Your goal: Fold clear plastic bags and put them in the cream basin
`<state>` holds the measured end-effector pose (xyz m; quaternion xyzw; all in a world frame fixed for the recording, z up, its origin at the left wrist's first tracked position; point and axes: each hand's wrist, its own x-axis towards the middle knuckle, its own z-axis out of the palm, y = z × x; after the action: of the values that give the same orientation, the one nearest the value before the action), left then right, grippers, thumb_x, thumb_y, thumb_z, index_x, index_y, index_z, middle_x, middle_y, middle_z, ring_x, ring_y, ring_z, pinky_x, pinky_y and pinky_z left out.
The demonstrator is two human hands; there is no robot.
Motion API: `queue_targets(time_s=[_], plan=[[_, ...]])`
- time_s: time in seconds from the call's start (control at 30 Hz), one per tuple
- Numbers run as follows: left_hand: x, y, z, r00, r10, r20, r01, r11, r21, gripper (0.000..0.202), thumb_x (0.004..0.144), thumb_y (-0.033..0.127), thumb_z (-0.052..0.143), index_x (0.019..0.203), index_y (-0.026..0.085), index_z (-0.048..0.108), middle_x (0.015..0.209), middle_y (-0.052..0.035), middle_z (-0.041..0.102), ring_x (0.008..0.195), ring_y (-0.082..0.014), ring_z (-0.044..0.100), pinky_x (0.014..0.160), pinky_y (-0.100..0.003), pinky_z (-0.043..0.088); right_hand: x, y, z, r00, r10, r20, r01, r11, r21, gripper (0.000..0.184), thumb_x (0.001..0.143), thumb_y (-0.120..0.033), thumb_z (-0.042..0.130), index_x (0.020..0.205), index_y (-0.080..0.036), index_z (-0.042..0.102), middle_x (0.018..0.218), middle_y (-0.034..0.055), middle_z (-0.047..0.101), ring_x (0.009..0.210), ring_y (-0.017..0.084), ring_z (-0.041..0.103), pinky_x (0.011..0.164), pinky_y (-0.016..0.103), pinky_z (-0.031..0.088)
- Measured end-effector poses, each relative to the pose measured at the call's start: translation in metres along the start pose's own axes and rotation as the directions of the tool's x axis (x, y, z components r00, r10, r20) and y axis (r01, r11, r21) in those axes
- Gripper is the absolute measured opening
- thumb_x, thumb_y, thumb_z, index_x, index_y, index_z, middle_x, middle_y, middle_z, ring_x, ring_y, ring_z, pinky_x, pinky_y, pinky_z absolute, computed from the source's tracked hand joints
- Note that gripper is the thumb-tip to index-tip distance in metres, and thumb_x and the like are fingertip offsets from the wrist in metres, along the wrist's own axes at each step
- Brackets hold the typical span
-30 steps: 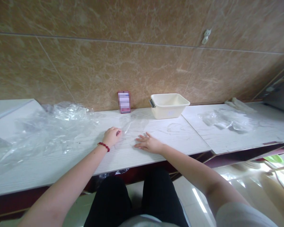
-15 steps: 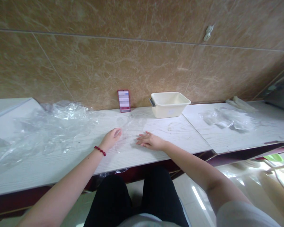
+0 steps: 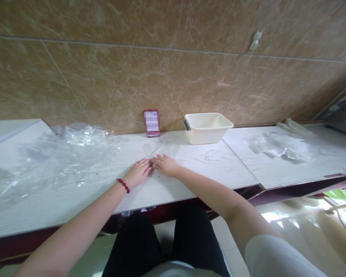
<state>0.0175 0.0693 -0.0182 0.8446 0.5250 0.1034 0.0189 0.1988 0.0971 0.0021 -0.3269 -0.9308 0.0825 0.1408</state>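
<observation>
**Desk:** What are you logging on the counter, left to right?

**Me:** I'm counting three pieces of clear plastic film on the white wood-grain counter [image 3: 200, 179]. One crumpled heap [image 3: 66, 154] is spreading over the left end, one thin sheet [image 3: 163, 148] is lying mid-counter, and one smaller crumpled patch [image 3: 279, 148] is sitting on the right. Along the marble-look wall tile [image 3: 161, 69], I'm seeing one upright box [image 3: 151, 123] with a blurred face, then one cream plastic tub [image 3: 206, 128], then one pale cloth [image 3: 294, 127] at the far right.

**Desk:** And the hands?

**Me:** I'm seeing two, both the person's own. The left hand [image 3: 138, 173], wearing one red beaded bracelet [image 3: 123, 186], is resting palm-down with its fingers open and gripping nothing. The right hand [image 3: 165, 165] is doing the same, its fingertips almost meeting the left's.

**Desk:** Where's the film relative to them?

**Me:** The thin sheet is lying right by both sets of fingertips. I can't tell whether they're touching it.
</observation>
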Motion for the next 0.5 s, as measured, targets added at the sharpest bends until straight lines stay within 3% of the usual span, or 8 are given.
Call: queue_targets(time_s=[0.17, 0.33, 0.5], plan=[[0.007, -0.011, -0.009, 0.999, 0.035, 0.007, -0.035, 0.999, 0.031, 0.046, 0.084, 0.034, 0.021, 0.116, 0.014, 0.047, 0.126, -0.0056, 0.042, 0.120, -0.0179, 0.030, 0.098, -0.035, 0.024, 0.003, 0.004, 0.003, 0.998, 0.014, 0.068, -0.013, 1.000, -0.013, 0.039, 0.086, -0.029, 0.029, 0.121, -0.017, 0.040, 0.126, 0.0048, 0.042, 0.119, 0.021, 0.030, 0.098, 0.043, 0.020], [0.012, -0.023, -0.018, 0.990, 0.072, 0.122, -0.081, 0.994, 0.073, 0.049, 0.082, 0.043, 0.025, 0.124, 0.020, 0.036, 0.130, -0.0022, 0.036, 0.123, -0.0209, 0.023, 0.099, -0.043, 0.017, 0.000, 0.008, 0.001, 0.997, -0.020, 0.074, 0.019, 1.000, 0.006, 0.042, 0.085, -0.031, 0.030, 0.126, -0.020, 0.033, 0.130, 0.0033, 0.036, 0.122, 0.021, 0.025, 0.098, 0.044, 0.018], [0.009, -0.027, -0.022, 0.987, 0.084, 0.138, -0.099, 0.989, 0.105, 0.054, 0.081, 0.049, 0.024, 0.126, 0.021, 0.033, 0.132, -0.0022, 0.033, 0.124, -0.0197, 0.021, 0.100, -0.041, 0.014, 0.000, 0.014, 0.000, 0.993, -0.015, 0.114, 0.017, 1.000, -0.019, 0.044, 0.085, -0.036, 0.028, 0.126, -0.019, 0.034, 0.131, 0.0044, 0.034, 0.124, 0.021, 0.021, 0.100, 0.042, 0.015]])
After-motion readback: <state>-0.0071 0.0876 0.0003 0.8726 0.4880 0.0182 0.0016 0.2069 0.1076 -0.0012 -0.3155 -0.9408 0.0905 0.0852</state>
